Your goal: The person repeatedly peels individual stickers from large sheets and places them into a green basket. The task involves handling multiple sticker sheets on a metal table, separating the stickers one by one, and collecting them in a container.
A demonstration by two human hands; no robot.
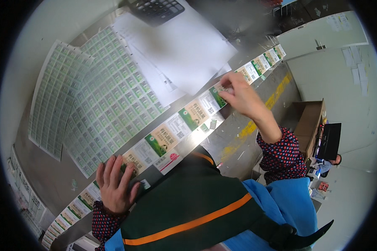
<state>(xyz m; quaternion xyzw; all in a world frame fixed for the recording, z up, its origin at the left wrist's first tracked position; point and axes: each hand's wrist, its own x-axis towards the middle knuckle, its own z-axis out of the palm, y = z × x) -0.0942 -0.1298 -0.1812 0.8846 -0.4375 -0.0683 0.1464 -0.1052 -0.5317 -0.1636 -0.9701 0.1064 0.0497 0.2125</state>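
Note:
A long strip of printed labels point(168, 135) in green, tan and white runs diagonally along the edge of a metal table. My left hand point(116, 185) lies on the strip with fingers spread, palm down. Farther along it, my right hand point(238, 94) is bent over a green and tan label, thumb and fingertips close together at its surface; whether something small is pinched there is not clear. Sheets of small green stickers point(110, 94) lie beyond the strip, two overlapping. A small green sticker point(213, 124) sits at the table's near edge.
White paper sheets point(182, 47) lie at the back of the table, with a black calculator point(158, 11) on them. A label with a pink mark point(169, 161) is near my apron point(188, 200). To the right are a floor with a yellow line, a desk with a monitor point(330, 141) and a seated person.

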